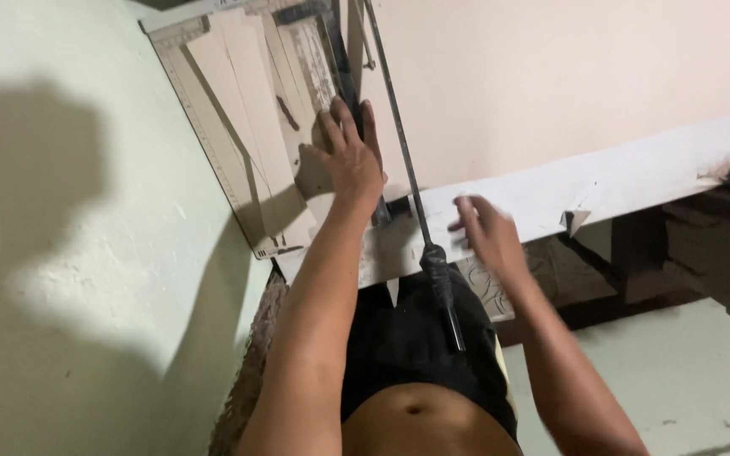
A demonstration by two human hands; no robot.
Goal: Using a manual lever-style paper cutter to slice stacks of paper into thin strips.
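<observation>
Closest to me, the lever handle (448,295) of the paper cutter hangs free. Just beyond, my right hand (487,235) hovers blurred over the tabletop (635,181), fingers loose, gripping nothing. Farther out, my left hand (350,156) lies flat and open, pressing cardboard sheets (242,110) on the cutter board (213,169).

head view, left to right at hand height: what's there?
Pale wall → ruled edge of the cutter board → left hand flat on the board → long cutter lever → right hand → white table edge.
</observation>
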